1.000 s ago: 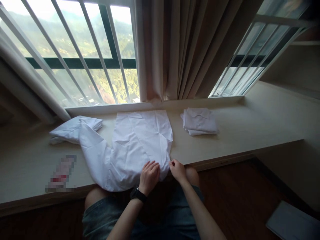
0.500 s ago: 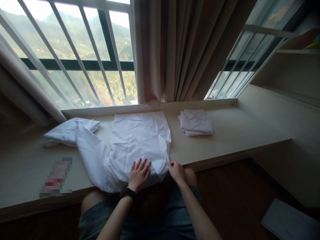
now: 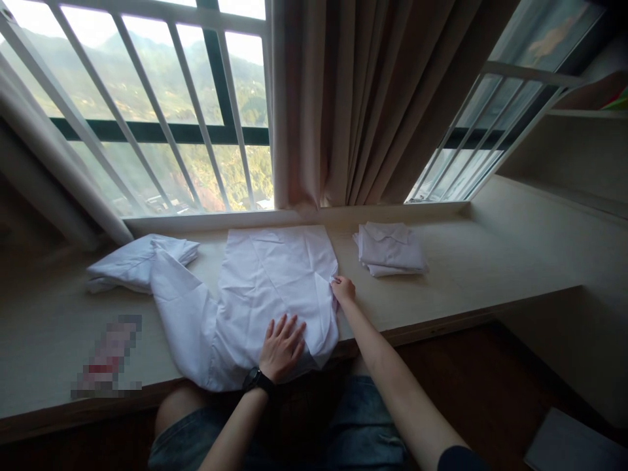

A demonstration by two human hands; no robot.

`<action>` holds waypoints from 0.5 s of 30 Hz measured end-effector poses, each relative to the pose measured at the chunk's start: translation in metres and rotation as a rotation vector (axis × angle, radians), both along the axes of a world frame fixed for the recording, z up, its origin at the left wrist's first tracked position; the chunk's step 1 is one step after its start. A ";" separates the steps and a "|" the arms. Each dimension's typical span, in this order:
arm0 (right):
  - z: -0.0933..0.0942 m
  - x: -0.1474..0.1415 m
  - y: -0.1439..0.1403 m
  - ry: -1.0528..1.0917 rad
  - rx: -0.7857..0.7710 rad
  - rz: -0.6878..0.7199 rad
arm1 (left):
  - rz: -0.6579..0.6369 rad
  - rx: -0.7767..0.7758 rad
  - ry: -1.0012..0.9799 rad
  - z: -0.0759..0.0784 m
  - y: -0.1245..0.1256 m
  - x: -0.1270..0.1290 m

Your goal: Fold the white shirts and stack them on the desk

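At nine o'clock on the long pale wooden window ledge (image 3: 471, 261), a small bundle of white cloth (image 3: 130, 261) is lying beside a blurred pink-and-red packet (image 3: 105, 360) at about eight o'clock. These are just sitting there, and it is best that they are not getting bumped.

In the middle, the big white cotton shirt (image 3: 269, 288) is lying spread flat on the ledge, with one long sleeve reaching out toward ten o'clock and touching the bundle. Its near edge is hanging a little over the front of the ledge.

The left hand (image 3: 282, 347), with a black watch on the wrist, is lying open and flat on the shirt at six o'clock. The fingers are spread and are not gripping anything. I think this hand is doing a good job as a weight, so the cloth is not sliding. Pressing gently is enough.

The right hand (image 3: 343, 289) is at three o'clock of the shirt, pinching the right side edge between fingertips and thumb. To do this step well, I think the pinch should be staying small and firm, and the edge should be getting pulled straight so the wrinkles are going away.

Further right, at two o'clock, a neat folded stack of white shirts (image 3: 390, 248) is sitting well apart from both hands. A tall beige curtain (image 3: 363, 104) is hanging behind at twelve o'clock.
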State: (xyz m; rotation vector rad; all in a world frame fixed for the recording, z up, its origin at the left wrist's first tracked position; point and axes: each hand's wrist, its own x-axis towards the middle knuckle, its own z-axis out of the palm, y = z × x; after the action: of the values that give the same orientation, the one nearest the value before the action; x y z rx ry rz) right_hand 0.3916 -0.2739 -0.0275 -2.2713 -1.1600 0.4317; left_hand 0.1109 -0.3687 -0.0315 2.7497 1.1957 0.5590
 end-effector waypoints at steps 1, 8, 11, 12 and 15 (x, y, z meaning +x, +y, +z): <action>-0.003 0.001 0.003 -0.007 0.007 0.022 | -0.001 0.001 -0.003 -0.001 0.000 -0.001; -0.017 -0.008 0.000 -0.108 0.115 0.239 | -0.012 -0.035 -0.007 -0.002 0.001 -0.001; -0.027 -0.013 -0.010 -0.149 0.149 0.299 | -0.014 -0.079 -0.042 -0.002 0.000 -0.002; -0.031 -0.014 -0.013 -0.163 0.172 0.311 | 0.001 -0.090 -0.066 -0.001 0.000 -0.006; -0.043 -0.010 -0.018 -0.201 0.268 0.335 | 0.165 -0.052 -0.160 0.004 -0.004 -0.033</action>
State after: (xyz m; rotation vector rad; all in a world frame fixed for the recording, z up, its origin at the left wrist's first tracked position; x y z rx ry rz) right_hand 0.3817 -0.2922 -0.0705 -1.9271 -1.6068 0.1588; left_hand 0.0776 -0.3724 -0.0280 2.5241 1.3836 0.7379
